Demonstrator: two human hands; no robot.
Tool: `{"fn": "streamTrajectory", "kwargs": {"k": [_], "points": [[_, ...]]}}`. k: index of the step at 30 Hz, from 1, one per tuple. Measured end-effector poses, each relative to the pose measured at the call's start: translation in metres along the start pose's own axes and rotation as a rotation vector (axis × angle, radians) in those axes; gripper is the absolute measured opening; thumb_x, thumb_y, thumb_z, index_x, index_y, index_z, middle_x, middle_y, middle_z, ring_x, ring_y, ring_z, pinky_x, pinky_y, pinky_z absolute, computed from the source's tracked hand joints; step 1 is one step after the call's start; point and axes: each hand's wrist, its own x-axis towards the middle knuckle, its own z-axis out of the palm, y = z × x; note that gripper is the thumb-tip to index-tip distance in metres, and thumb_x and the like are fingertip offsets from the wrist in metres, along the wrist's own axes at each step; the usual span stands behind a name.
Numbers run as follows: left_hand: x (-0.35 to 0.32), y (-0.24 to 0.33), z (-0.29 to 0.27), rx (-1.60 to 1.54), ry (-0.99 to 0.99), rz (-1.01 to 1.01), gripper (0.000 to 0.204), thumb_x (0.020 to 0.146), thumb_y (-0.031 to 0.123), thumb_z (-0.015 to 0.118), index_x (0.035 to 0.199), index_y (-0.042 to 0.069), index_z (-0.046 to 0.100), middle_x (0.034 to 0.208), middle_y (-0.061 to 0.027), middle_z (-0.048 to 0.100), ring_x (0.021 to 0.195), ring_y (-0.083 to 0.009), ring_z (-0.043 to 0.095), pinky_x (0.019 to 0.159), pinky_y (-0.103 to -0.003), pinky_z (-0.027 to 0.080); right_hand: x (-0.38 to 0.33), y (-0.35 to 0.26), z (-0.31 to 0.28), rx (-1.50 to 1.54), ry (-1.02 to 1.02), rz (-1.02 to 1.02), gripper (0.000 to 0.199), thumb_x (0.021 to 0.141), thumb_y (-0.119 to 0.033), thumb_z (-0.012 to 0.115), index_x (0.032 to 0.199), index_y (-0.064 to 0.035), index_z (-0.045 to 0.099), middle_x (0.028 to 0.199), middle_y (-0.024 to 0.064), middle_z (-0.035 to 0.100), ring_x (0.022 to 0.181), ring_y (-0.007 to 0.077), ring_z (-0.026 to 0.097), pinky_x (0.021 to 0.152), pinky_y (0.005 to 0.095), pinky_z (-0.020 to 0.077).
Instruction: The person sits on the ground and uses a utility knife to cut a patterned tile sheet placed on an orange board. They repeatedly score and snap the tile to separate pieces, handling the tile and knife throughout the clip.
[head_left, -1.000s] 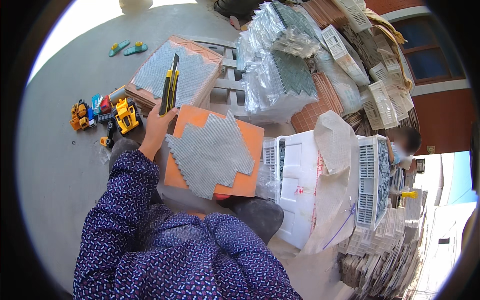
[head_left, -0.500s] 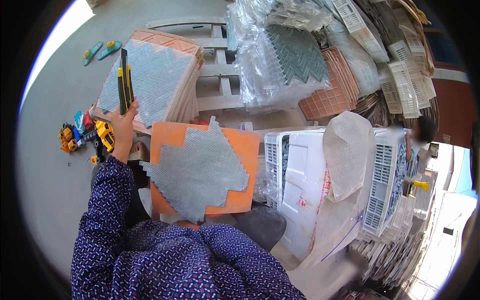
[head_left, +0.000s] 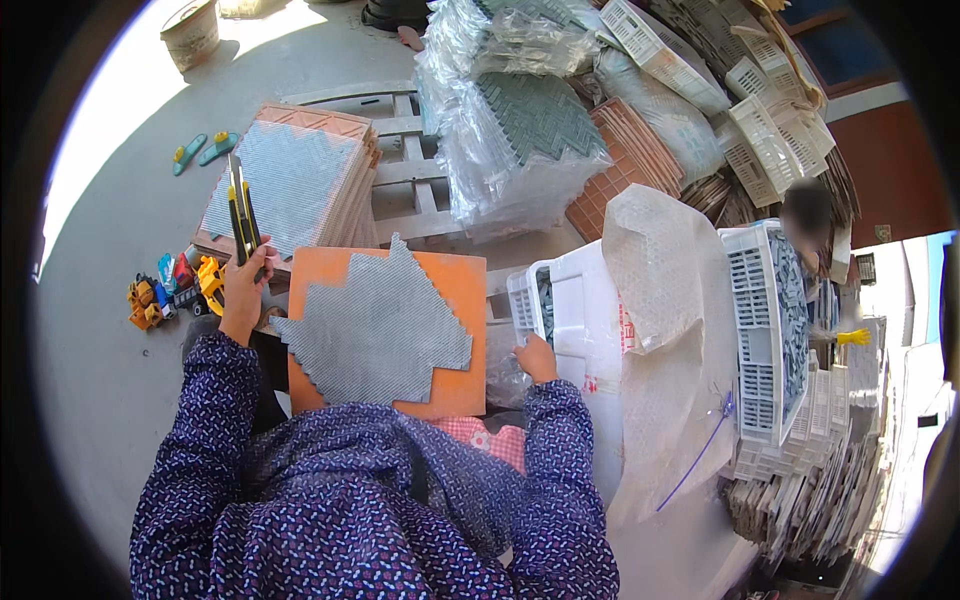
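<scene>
We've fingers of our L hand (head_left: 247,290) wrapped round yellow/blk cutter (head_left: 243,215), mid-left of frame; our R hand (head_left: 537,359) is by white crate (head_left: 521,305), ctr-right, can't tell if gripping. Grey mesh sheet (head_left: 375,325) lies on orange board (head_left: 462,285), ctr.

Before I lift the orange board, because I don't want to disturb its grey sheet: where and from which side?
The orange board is probably best held by its right corners, coming from the right: both are bare, while the grey sheet overhangs the left edge.
</scene>
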Motion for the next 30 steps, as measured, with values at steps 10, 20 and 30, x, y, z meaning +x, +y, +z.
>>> {"fn": "streamTrajectory", "kwargs": {"k": [10,20,30], "points": [[-0.103,-0.021,0.015,0.053,-0.242,-0.160,0.024,0.083,0.012,0.058,0.102,-0.001,0.054,0.080,-0.0051,0.058,0.067,-0.0100,0.051,0.063,-0.023,0.043,0.038,0.031,0.037,-0.080,0.070,-0.161,0.020,0.073,-0.020,0.057,0.082,-0.0025,0.062,0.086,0.0198,0.062,0.084,0.0341,0.061,0.072,0.0410,0.0477],[-0.122,0.018,0.100,-0.109,-0.851,-0.148,0.047,0.074,0.024,0.067,0.114,0.002,0.053,0.106,-0.0082,0.055,0.106,-0.0181,0.047,0.094,-0.036,0.032,-0.091,-0.086,-0.142,0.548,0.309,-0.691,0.012,0.079,-0.007,0.058,0.081,-0.0016,0.047,0.064,0.0118,0.059,0.065,0.0212,0.062,0.056,0.0321,0.0453],[-0.118,0.068,0.144,0.140,-1.141,0.165,0.039,0.075,0.023,0.069,0.106,0.002,0.058,0.090,-0.0033,0.060,0.088,-0.0141,0.053,0.085,-0.029,0.039,-0.154,-0.150,-0.233,0.474,-0.167,-0.803,0.050,0.066,-0.010,0.076,0.111,-0.0027,0.053,0.094,0.0043,0.061,0.076,0.0096,0.056,0.072,0.0229,0.0438]]}}
